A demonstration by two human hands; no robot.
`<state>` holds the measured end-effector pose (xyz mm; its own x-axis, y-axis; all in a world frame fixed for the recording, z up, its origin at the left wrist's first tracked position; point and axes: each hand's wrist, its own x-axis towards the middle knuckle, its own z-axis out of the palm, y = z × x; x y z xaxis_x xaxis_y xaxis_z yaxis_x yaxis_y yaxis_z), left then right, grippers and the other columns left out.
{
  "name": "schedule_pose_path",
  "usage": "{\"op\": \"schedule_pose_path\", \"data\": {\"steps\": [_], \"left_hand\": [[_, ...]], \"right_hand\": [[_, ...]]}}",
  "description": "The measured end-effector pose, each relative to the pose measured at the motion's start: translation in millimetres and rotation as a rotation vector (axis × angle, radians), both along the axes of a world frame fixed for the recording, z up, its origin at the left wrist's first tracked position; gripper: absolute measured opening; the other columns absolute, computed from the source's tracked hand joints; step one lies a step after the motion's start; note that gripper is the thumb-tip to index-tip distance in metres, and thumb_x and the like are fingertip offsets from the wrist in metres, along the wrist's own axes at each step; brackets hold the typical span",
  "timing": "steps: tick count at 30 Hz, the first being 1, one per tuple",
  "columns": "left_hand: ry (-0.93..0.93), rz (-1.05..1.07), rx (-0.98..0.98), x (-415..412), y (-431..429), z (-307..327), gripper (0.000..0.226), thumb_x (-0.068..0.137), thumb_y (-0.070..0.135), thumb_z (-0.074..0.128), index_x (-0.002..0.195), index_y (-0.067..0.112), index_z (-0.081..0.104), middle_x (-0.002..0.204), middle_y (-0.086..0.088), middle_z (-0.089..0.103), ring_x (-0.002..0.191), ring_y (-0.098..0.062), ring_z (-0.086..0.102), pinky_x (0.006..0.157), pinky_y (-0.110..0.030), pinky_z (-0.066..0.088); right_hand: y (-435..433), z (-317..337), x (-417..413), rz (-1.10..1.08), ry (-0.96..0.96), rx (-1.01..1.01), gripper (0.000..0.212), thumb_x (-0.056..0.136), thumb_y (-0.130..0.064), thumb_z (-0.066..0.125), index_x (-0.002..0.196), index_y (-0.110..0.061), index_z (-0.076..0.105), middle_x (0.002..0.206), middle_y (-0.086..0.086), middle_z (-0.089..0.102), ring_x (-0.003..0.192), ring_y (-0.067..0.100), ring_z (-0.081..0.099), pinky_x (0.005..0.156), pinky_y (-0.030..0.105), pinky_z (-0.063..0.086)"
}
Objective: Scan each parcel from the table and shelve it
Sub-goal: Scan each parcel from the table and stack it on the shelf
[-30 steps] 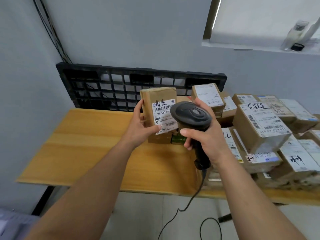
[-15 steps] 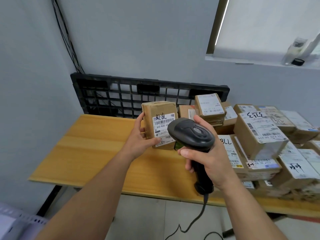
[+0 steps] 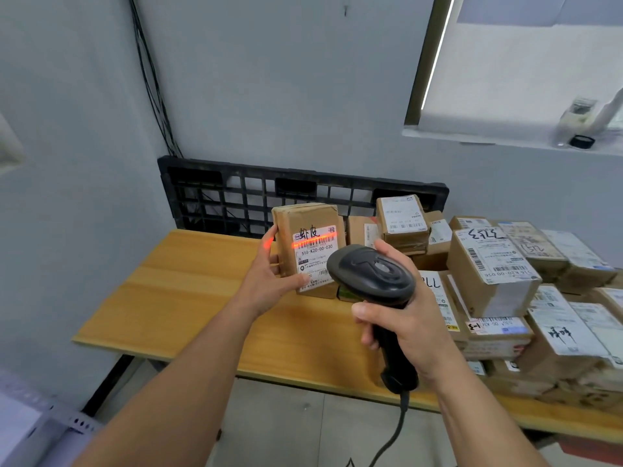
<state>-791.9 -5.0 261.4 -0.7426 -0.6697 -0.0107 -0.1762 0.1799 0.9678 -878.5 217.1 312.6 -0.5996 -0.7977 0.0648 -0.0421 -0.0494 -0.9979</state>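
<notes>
Cardboard parcel — left hand at left edge

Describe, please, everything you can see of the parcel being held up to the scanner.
The parcel is a small brown cardboard box, held upright over the table by the left hand: fingers on its left edge, thumb on the label's lower corner. Its white label faces the camera, with black handwriting, barcodes and print. A red scan line crosses the top barcode. The scanner in the right hand points at it.
</notes>
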Motion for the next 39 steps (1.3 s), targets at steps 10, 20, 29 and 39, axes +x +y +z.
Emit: {"op": "schedule_pose_path", "data": {"steps": [10, 20, 29, 39], "left_hand": [[0.032, 0.128, -0.043, 29.5, 26.1, 5.6, 0.105, 0.074, 0.012, 0.081, 0.146, 0.047, 0.014, 0.125, -0.007, 0.057, 0.108, -0.017, 0.061, 0.072, -0.022, 0.052], [0.075, 0.395, -0.077, 108.9, 44.6, 8.1, 0.084, 0.076, 0.023, 0.08, 0.131, 0.055, 0.025, 0.12, 0.0, 0.063, 0.104, -0.014, 0.065, 0.089, -0.042, 0.056], [0.147, 0.531, -0.072, 206.5, 47.1, 17.6, 0.075, 0.08, 0.019, 0.076, 0.132, 0.046, 0.031, 0.118, 0.006, 0.062, 0.105, -0.013, 0.064, 0.091, -0.038, 0.055], [0.189, 0.652, -0.123, 363.9, 49.5, 34.0, 0.073, 0.082, 0.011, 0.074, 0.132, 0.044, 0.033, 0.114, 0.009, 0.064, 0.101, -0.008, 0.066, 0.081, -0.02, 0.053]], "right_hand": [[15.1, -1.2, 5.5, 0.11, -0.017, -0.048, 0.089, 0.064, -0.01, 0.08, 0.134, -0.05, 0.043, 0.1, 0.018, 0.067, 0.052, 0.034, 0.061, 0.047, 0.036, 0.051], [-4.2, -5.1, 41.4, 0.234, 0.017, -0.094, 0.094, 0.067, 0.0, 0.08, 0.138, -0.046, 0.039, 0.107, 0.01, 0.067, 0.053, 0.03, 0.061, 0.048, 0.036, 0.052], [-30.9, 5.2, 116.5, 0.381, 0.058, -0.138, 0.094, 0.071, 0.009, 0.079, 0.135, -0.048, 0.04, 0.099, 0.013, 0.068, 0.05, 0.029, 0.06, 0.046, 0.033, 0.051], [-56.2, 14.0, 270.2, 0.497, 0.037, -0.177, 0.093, 0.061, -0.005, 0.079, 0.136, -0.045, 0.04, 0.106, 0.006, 0.069, 0.05, 0.031, 0.059, 0.043, 0.036, 0.05]]}}
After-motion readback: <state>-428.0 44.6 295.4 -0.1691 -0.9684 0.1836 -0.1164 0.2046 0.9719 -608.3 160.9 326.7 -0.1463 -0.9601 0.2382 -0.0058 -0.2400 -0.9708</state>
